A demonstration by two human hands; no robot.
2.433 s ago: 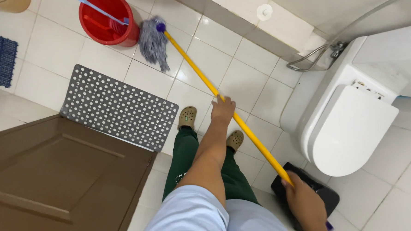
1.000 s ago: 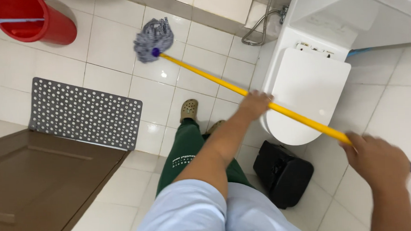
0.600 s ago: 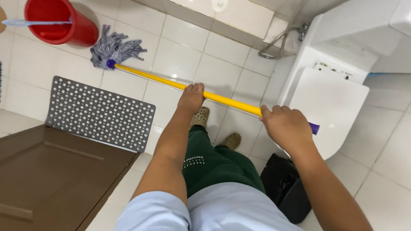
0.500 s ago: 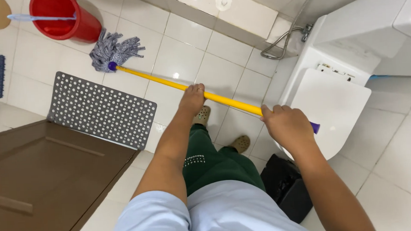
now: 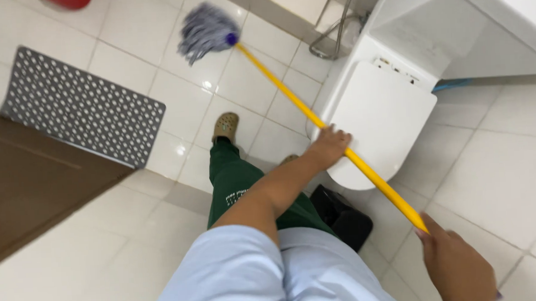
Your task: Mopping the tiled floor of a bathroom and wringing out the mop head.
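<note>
I hold a mop by its yellow handle (image 5: pixel 290 100). My left hand (image 5: pixel 329 145) grips the handle at mid-length, in front of the toilet. My right hand (image 5: pixel 457 265) grips the handle near its upper end, at the lower right of the view. The grey string mop head (image 5: pixel 204 31) lies on the white floor tiles at the top, next to a purple collar. My green trousers and one tan clog (image 5: pixel 225 126) show below the handle.
A white toilet (image 5: pixel 378 112) with its lid down stands right of the handle. A black bin (image 5: pixel 343 216) sits by my leg. A grey perforated mat (image 5: pixel 79 107) lies at the left beside a brown door (image 5: pixel 35 191). A red bucket's edge (image 5: pixel 69 1) shows top left.
The mop head has swung to the right across the tiles. My right hand has pulled the handle's end back and down toward me. The view has shifted, and the red bucket is almost out of sight.
</note>
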